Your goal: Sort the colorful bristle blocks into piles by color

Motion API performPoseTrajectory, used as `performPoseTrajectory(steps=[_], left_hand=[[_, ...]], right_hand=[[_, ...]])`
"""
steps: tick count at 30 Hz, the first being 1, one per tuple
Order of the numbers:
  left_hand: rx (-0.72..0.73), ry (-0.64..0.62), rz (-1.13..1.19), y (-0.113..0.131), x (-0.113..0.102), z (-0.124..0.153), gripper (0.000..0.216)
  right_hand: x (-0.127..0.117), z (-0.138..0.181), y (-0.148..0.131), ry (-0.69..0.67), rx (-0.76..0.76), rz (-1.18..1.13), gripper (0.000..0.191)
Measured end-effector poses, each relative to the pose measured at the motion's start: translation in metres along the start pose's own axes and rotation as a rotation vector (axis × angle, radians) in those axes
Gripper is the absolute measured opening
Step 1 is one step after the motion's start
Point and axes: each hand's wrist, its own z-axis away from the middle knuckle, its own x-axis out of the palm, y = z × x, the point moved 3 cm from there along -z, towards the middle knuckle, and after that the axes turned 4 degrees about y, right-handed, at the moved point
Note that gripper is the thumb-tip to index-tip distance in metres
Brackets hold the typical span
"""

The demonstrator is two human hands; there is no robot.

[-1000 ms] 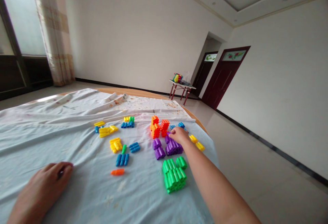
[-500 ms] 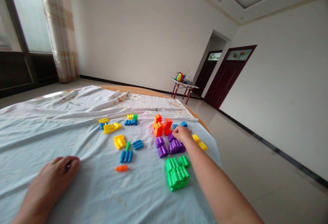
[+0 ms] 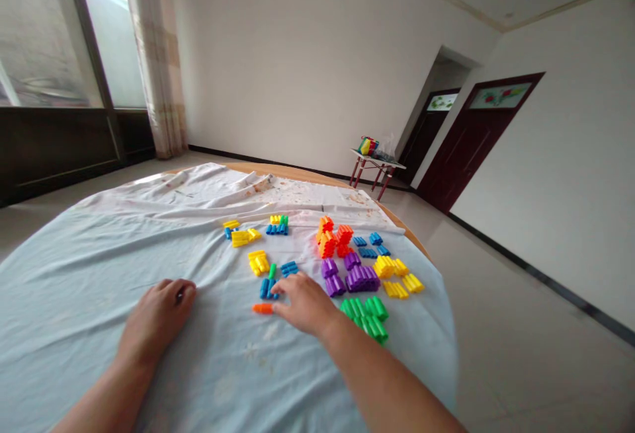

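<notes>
My right hand (image 3: 303,304) reaches over the middle of the table with thumb and fingers apart. Its thumb is at the right end of a single orange bullet-shaped toy block (image 3: 262,309); whether they touch I cannot tell. The fingertips are over a group of blue blocks (image 3: 268,287), partly covering it. A small green block (image 3: 272,270) lies just behind that group. My left hand (image 3: 161,311) rests on the cloth to the left, fingers curled in, with no object visible in it. Right of my right hand are purple blocks (image 3: 362,278) and green blocks (image 3: 364,317), the latter partly behind my forearm.
Stacked orange blocks (image 3: 327,243), yellow blocks (image 3: 397,268) and blue blocks (image 3: 376,239) stand at the right. Mixed yellow blocks (image 3: 241,238) lie at the back left. A wrinkled light-blue cloth (image 3: 213,367) covers the round table. A small side table (image 3: 377,157) stands beyond.
My right hand has moved left and nearer, from the purple and blue blocks at the right to the orange block, its fingers now spread. The view has swung left. My left hand stays resting.
</notes>
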Motion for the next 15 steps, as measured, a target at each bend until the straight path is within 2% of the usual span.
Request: performPoseTrajectory(steps=[3, 5, 11, 15], left_hand=[[0.008, 0.003, 0.005, -0.001, 0.0, -0.001, 0.042], [0.011, 0.005, 0.018, -0.003, 0.001, -0.002, 0.041], [0.003, 0.022, 0.032, -0.016, 0.012, -0.009, 0.039], [0.013, 0.057, 0.003, -0.033, 0.027, -0.018, 0.041]], right_hand=[[0.031, -0.002, -0.004, -0.042, -0.001, 0.057, 0.018], [0.042, -0.003, -0.002, -0.034, 0.007, 0.09, 0.015], [0.036, 0.001, 0.001, 0.062, 0.02, 0.053, 0.016], [0.037, 0.007, -0.003, 0.018, 0.033, 0.086, 0.015]])
